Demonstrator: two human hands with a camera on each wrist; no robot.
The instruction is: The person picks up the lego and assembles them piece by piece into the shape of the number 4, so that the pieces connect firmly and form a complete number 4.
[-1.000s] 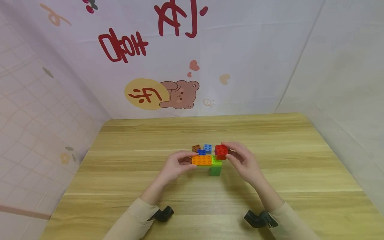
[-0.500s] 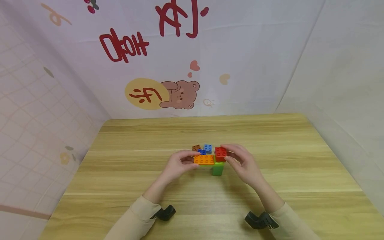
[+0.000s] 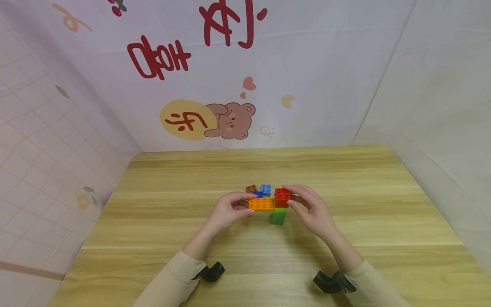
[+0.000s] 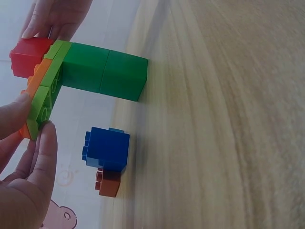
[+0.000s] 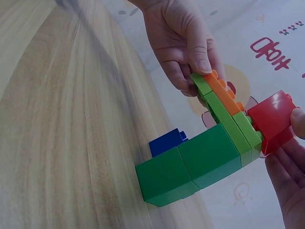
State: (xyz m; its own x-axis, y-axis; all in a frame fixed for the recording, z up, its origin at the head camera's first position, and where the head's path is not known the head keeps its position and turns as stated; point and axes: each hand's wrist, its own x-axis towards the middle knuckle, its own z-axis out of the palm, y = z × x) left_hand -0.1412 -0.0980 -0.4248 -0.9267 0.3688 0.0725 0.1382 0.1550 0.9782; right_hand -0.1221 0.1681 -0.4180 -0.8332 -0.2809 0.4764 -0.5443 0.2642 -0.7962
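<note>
Red cube-like plastic block [image 3: 282, 198], lower ctr of head frame, is pinched by R grip [image 3: 315, 213] at top of dark-green plastic stack [image 3: 278, 216]; adj. flat orange plastic brick [image 3: 261, 204] is pinched by L grip [image 3: 223, 211]. Lt-blue plastic block [image 3: 266, 190] is seen just above, on wood-grain desk [image 3: 172, 179].

There is one left hand [image 3: 225, 212] and one right hand [image 3: 315, 209]; two sleeves [image 3: 172, 273]; one red brick [image 3: 282, 197]; one orange brick [image 3: 261, 204]; two dark green bricks [image 4: 125, 75]; at least two light green pieces [image 4: 39, 108]; one dark blue brick [image 4: 109, 147]; one light blue brick [image 3: 266, 190]; one brown brick [image 4: 110, 183]; one table [image 3: 172, 183].
</note>
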